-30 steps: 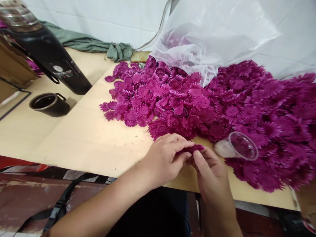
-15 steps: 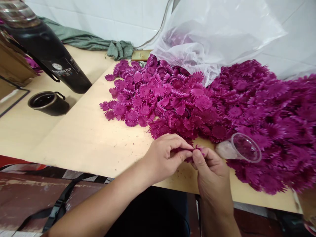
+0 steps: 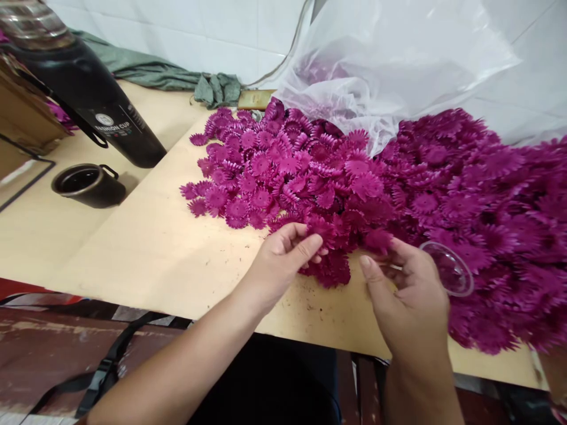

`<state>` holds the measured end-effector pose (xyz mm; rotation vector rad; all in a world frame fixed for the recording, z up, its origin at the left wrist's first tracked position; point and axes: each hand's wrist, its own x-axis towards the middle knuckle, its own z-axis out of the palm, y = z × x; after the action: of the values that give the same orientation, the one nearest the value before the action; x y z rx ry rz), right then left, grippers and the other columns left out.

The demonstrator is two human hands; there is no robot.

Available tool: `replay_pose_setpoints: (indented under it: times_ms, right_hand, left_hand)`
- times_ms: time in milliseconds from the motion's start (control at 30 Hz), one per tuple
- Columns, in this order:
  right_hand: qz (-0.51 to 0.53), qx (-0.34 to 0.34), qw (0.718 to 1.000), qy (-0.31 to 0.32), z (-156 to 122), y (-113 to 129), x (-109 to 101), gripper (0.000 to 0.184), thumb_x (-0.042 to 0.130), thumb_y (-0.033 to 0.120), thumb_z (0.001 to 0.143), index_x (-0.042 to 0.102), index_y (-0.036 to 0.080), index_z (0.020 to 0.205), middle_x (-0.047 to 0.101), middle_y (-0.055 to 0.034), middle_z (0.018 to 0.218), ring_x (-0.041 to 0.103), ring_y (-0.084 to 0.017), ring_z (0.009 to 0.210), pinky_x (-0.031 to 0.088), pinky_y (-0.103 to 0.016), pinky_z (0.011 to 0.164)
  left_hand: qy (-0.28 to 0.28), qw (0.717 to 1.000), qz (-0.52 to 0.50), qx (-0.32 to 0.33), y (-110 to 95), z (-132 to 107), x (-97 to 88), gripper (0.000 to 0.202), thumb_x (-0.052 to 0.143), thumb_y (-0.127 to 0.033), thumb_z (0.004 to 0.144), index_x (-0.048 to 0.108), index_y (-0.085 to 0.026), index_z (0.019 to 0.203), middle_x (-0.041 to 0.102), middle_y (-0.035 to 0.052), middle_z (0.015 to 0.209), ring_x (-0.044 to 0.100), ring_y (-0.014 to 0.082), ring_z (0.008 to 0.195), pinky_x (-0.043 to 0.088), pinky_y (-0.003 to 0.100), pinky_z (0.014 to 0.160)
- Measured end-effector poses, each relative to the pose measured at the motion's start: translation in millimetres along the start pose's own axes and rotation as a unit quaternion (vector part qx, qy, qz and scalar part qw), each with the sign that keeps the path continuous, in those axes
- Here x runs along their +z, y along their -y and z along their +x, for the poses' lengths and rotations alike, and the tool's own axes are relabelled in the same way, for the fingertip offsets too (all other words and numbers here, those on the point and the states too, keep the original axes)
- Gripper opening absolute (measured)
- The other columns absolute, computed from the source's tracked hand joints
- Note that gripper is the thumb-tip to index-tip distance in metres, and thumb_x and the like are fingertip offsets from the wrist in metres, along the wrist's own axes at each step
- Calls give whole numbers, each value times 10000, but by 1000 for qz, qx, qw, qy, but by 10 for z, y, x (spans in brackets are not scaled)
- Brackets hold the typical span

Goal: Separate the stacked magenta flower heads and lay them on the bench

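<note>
A big heap of magenta fabric flower pieces (image 3: 398, 177) covers the right half of the wooden table (image 3: 155, 248). My left hand (image 3: 283, 260) is at the heap's near edge, its fingers closed on a small bunch of flower pieces (image 3: 328, 270) that hangs below them. My right hand (image 3: 410, 295) is to the right, its fingers curled over the base of a clear plastic cup (image 3: 449, 273) lying on its side among the flowers; the thumb sticks out to the left. The cup's base is hidden behind the hand.
A clear plastic bag (image 3: 390, 65) with more flowers stands behind the heap. At the left are a black flask (image 3: 88, 100), a black cup (image 3: 86, 186), a cardboard box (image 3: 26, 112) and a green cloth (image 3: 177, 79). The table's front edge runs just below my hands.
My hands have parted. The left moved up to the heap's edge with the flower bunch; the right went to the right, onto the plastic cup.
</note>
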<state>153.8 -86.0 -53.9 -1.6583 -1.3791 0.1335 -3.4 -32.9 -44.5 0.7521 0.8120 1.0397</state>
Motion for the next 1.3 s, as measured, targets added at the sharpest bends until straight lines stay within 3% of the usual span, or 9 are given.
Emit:
replay_pose_setpoints:
  times_ms: [67, 200, 367, 567, 767, 933, 1100, 1200, 1300]
  right_hand:
    - [-46, -48, 998, -2, 23, 30, 17, 436, 615, 394, 809, 564, 138, 1158, 570, -151, 1116, 577, -272, 981, 490, -494, 826]
    - [-35, -107, 994, 5, -23, 170, 46, 285, 560, 305, 861, 597, 172, 1111, 605, -127, 1123, 533, -272, 1100, 409, -526, 956]
    - [105, -7, 989, 106, -120, 213, 88, 294, 574, 307, 857, 579, 231, 1142, 600, -106, 1147, 566, -263, 1069, 471, -491, 907]
    - [183, 84, 969, 142, -113, 186, 147, 245, 624, 358, 829, 604, 223, 1033, 661, -87, 1005, 629, -232, 937, 534, -417, 809]
    - [257, 113, 947, 156, -71, 231, 176, 206, 660, 319, 809, 575, 224, 971, 676, -27, 888, 663, -160, 780, 574, -300, 686]
    - [292, 104, 939, 148, -39, 229, 172, 460, 674, 271, 790, 508, 261, 1219, 631, -43, 1036, 646, -153, 859, 574, -291, 717]
    - [273, 57, 934, 224, -12, 232, 146, 155, 639, 245, 818, 645, 241, 973, 649, -24, 914, 634, -154, 810, 553, -292, 721]
    - [259, 55, 946, 186, 3, 211, 159, 65, 640, 249, 812, 644, 222, 871, 641, -21, 855, 624, -159, 784, 548, -296, 705]
    - [250, 64, 955, 145, -4, 194, 186, 46, 627, 252, 823, 634, 220, 855, 647, -16, 826, 621, -152, 754, 540, -276, 665]
  left_hand:
    - [18, 1000, -5, -17, 30, -23, 35, 124, 714, -176, 672, 617, -138, 740, 618, -24, 658, 540, 76, 602, 432, 212, 625]
    - [41, 999, 0, -25, 71, -27, 41, 113, 701, -181, 674, 631, -124, 742, 614, -20, 652, 548, 84, 620, 449, 228, 657]
    - [64, 996, 57, -17, 97, -13, 34, 122, 677, -233, 702, 601, -140, 723, 583, -23, 640, 531, 104, 629, 455, 260, 663]
    - [75, 986, 146, -9, 131, -28, 29, 116, 604, -250, 755, 545, -158, 716, 543, -27, 659, 510, 118, 653, 431, 265, 665]
    - [94, 973, 209, 14, 132, -36, 10, 139, 542, -293, 784, 522, -171, 722, 516, -26, 680, 478, 121, 668, 398, 264, 662]
    - [95, 975, 199, -3, 151, -9, 3, 307, 531, -417, 779, 436, -181, 606, 381, -47, 596, 374, 99, 585, 323, 251, 568]
    - [99, 985, 138, -13, 137, 10, -2, 411, 572, -540, 737, 431, -180, 595, 377, -48, 571, 364, 90, 563, 336, 245, 559]
    - [101, 983, 150, 15, 110, -15, -4, 446, 513, -586, 773, 417, -187, 598, 347, -49, 567, 345, 90, 555, 322, 236, 532]
    - [108, 974, 193, 41, 94, -42, -2, 352, 495, -471, 826, 416, -189, 631, 361, -45, 601, 355, 94, 577, 320, 231, 538]
